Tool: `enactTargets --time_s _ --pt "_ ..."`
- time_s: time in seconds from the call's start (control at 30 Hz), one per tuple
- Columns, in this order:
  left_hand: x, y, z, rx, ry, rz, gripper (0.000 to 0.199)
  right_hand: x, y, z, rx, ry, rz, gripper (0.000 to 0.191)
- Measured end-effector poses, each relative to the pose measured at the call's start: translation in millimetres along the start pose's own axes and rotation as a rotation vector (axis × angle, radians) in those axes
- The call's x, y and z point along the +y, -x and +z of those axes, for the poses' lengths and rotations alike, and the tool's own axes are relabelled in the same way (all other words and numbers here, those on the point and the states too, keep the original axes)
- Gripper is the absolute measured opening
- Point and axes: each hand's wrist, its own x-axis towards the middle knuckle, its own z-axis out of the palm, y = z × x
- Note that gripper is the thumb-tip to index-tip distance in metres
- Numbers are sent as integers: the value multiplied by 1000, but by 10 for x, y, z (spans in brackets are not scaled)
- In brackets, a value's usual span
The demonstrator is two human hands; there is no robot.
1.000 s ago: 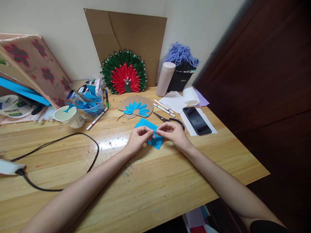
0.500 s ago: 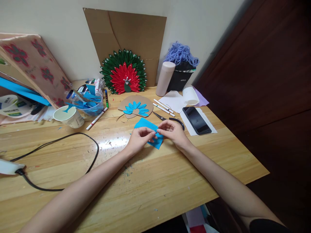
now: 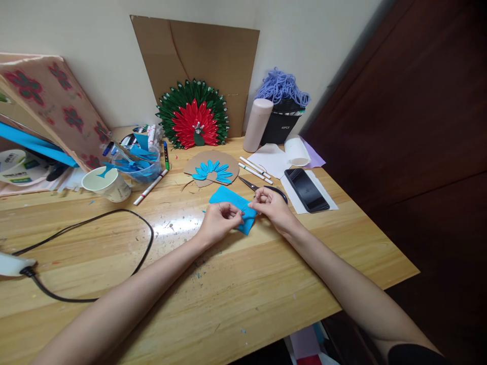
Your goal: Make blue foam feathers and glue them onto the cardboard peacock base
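From my end, both forearms reach in, with my left hand [image 3: 222, 221] and right hand [image 3: 271, 209] slightly apart, thumbs curled to fingers. Can't tell if either pinch has anything in it. The blue sheet [image 3: 225, 196] lies under and just past them. Off beyond my left: a paper cup [image 3: 114, 188] with a blue scrap [image 3: 104, 173], and a clear tub [image 3: 149, 175] full of blue pieces [image 3: 140, 153].

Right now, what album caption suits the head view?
Left hand and right hand pinch close together at a blue sheet, scissors and a blue-petalled cardboard piece beyond.
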Motion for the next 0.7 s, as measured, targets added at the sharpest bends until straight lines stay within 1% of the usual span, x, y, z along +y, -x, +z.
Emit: enactTargets --time_s 0.17,0.37,0.43,0.5,0.6,0.7 --pt "29 3 0 9 3 11 17 3 0 -5 -21 -49 27 41" --pt "12 -8 -19 -52 30 39 24 86 -17 -16 -59 -80 75 37" --pt "22 -7 -26 -37 19 54 25 88 -24 -21 -59 -62 82 35" --pt "37 -3 -35 -6 13 67 25 72 -31 -37 -60 -24 56 31" --pt "50 0 -54 26 18 66 23 31 -39 -73 -102 32 24 26" --pt "43 0 -70 24 12 75 23 1 -31 -81 -140 97 1 26"
